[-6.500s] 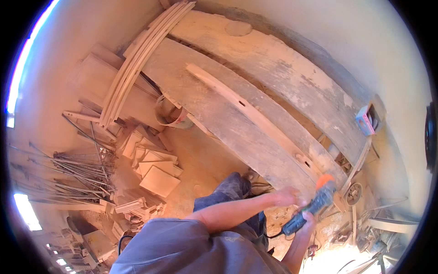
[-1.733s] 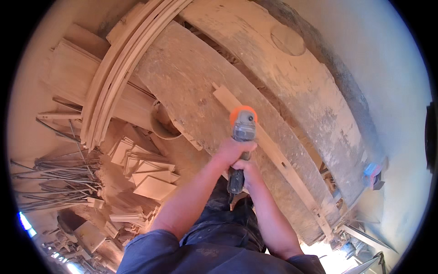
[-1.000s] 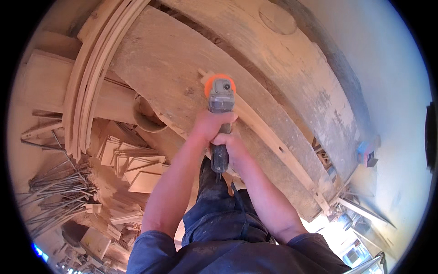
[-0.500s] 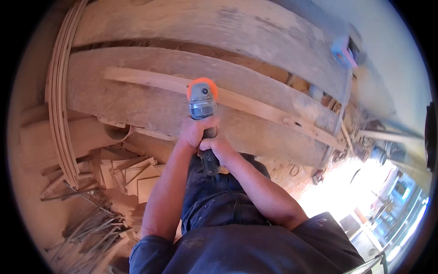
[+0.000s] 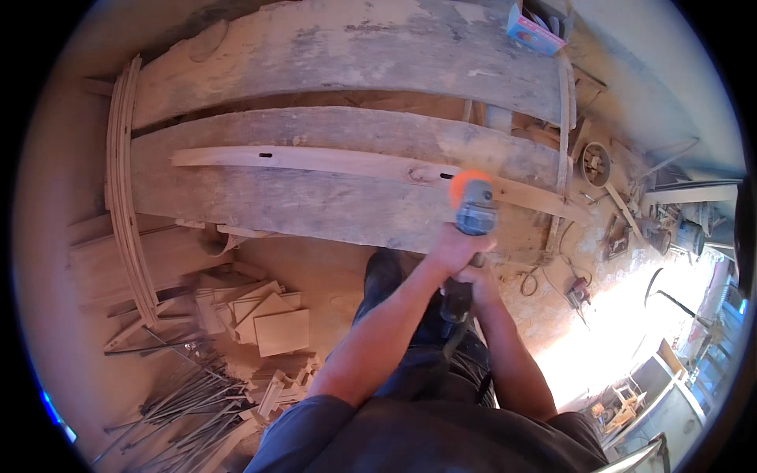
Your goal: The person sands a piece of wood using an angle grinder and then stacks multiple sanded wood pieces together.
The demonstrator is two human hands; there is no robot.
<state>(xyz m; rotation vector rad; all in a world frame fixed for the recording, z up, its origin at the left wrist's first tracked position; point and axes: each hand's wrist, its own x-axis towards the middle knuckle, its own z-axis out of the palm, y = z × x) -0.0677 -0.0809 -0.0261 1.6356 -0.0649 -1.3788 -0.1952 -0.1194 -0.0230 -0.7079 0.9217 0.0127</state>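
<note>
Both my hands are wrapped around a grey angle grinder (image 5: 475, 218) with an orange sanding disc (image 5: 467, 184) at its head. My left hand (image 5: 454, 249) grips the body just behind the head, and my right hand (image 5: 480, 281) closes on the rear of the grip, nearer to me. The disc meets a long pale wooden strip (image 5: 347, 162), just right of a dark slot in it. Another slot shows toward the strip's left end. Beneath it lies a wide, worn plank (image 5: 260, 195).
A stack of thin boards (image 5: 126, 213) crosses the bench's left end. Wood offcuts (image 5: 268, 319) and long metal rods (image 5: 197, 394) lie on the floor at left. An open box (image 5: 536, 35) sits at the far right. A cable (image 5: 530, 282) loops near the bench.
The grinder and both hands have moved right along the strip, from its middle toward its right part. My view has shifted, and the slots now show more plainly.
</note>
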